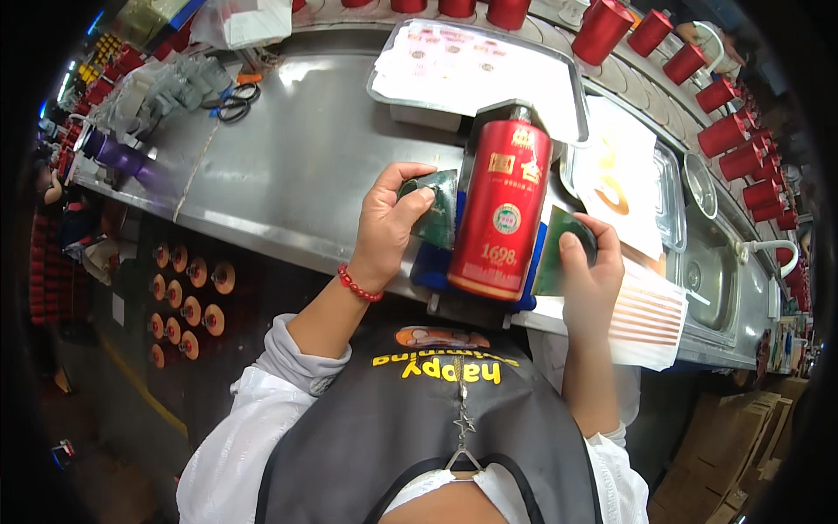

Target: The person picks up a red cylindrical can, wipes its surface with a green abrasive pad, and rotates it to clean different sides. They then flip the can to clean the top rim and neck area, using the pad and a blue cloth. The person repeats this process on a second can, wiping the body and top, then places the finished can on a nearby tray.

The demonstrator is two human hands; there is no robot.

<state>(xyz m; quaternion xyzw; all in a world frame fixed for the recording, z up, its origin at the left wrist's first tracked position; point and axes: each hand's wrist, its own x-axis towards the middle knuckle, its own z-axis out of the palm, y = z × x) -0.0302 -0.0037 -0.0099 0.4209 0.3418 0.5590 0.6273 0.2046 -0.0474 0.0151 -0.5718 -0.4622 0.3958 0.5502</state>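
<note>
A red bottle (502, 210) with gold print and a small round label lies tilted on a blue holder (434, 266) at the front edge of the metal worktop. To its left, my left hand (390, 218) pinches a dark green flat scraper (441, 214), its edge close to the bottle's side. My right hand (592, 271) grips a second green scraper (550, 255) on the other side. Whether either scraper touches the bottle I cannot tell. A red bead bracelet circles my left wrist.
Behind the bottle stands a tray with label sheets (476, 74). More printed sheets (624, 166) and a sink (709, 284) are on the right. Scissors (236, 102) and a purple bottle (113, 153) lie leftward. Red bottles (602, 31) line a curved conveyor at the back.
</note>
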